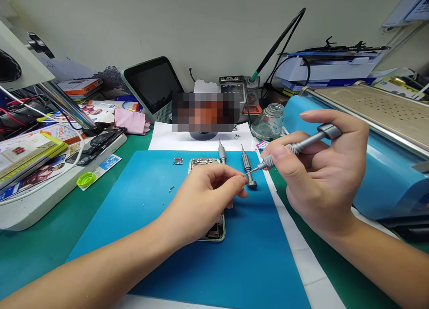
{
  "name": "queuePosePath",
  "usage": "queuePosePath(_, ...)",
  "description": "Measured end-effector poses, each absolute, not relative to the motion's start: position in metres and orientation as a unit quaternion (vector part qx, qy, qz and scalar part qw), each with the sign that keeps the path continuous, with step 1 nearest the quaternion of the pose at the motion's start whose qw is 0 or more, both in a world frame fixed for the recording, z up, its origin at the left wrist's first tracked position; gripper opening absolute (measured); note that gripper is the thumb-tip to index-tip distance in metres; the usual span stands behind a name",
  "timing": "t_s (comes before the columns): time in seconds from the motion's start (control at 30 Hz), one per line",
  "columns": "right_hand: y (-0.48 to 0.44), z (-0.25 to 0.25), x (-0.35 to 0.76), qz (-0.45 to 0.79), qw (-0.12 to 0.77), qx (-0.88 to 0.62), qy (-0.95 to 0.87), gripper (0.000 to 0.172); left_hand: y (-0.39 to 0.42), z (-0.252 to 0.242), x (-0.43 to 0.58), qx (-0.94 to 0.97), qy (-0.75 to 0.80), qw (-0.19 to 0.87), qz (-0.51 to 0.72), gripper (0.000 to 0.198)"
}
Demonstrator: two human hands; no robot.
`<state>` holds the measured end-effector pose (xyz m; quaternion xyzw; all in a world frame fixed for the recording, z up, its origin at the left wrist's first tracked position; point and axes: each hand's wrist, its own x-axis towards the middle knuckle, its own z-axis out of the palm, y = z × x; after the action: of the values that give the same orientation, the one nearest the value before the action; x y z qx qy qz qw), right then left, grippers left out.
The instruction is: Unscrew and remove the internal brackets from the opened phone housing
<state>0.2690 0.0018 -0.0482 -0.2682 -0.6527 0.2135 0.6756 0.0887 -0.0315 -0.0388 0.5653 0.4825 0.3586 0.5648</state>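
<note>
My right hand [321,170] grips a grey precision screwdriver [298,146], its tip pointing left toward my left fingertips. My left hand [201,197] is pinched shut on something too small to make out, right at the screwdriver tip. It hovers over an opened phone [214,231] lying on the blue mat [134,210]; the hand hides most of the phone. Two more screwdrivers lie beside the phone, one [222,153] at its top edge, the other [248,168] just right of my left fingers.
Small loose parts [177,161] lie on the mat. A glass jar [270,120], a soldering station [234,88] and a tablet [152,85] stand at the back. A blue heating machine [368,135] fills the right; boxes, cables and a green cap [86,179] crowd the left.
</note>
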Motion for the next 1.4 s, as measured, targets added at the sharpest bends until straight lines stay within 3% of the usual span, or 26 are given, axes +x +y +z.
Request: queuePosePath(1.4,0.0018,-0.0509,0.2699,0.241,0.649,-0.276,-0.667,0.046,-0.0318,-0.0411,0.0885,0.563,0.465,0.582,0.358,0.017)
